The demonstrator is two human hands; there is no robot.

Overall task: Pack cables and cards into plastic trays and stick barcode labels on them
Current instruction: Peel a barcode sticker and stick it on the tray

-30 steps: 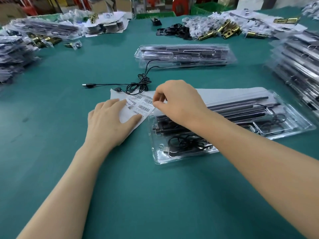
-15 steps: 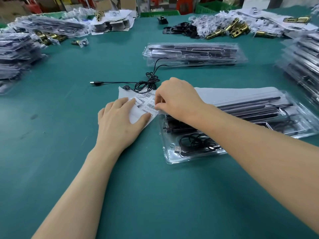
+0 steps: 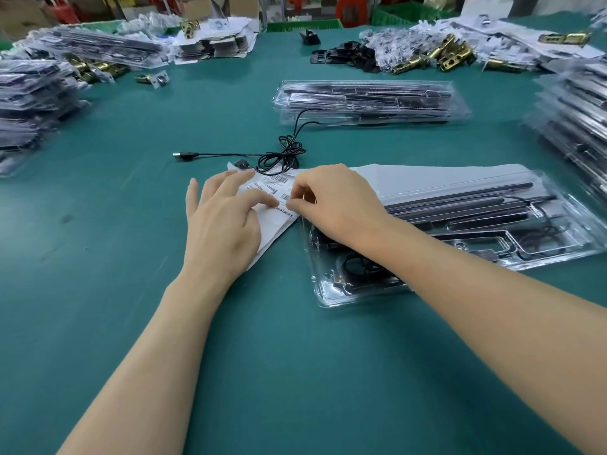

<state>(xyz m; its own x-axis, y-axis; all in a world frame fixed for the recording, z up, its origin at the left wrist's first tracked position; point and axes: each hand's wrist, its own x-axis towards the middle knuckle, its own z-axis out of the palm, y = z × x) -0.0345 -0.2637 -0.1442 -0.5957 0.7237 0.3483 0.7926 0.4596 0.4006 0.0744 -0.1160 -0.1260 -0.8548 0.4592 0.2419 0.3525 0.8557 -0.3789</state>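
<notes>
Under right forearm, clear plastic tray [image 3: 328, 292] partly hidden; right hand [image 3: 335, 201] pinches white barcode label [image 3: 284, 197]; left hand [image 3: 223, 221] presses straight fingers on white label sheet [image 3: 276, 226].

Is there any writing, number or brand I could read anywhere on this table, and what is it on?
None can be quoted.
label sheet: barcodes and lines of small print, too blurred to read.
label pinched by the right hand: a barcode, digits too small to read.
card stacks at the far edge: print too small to read.
tray: no text seen.
</notes>
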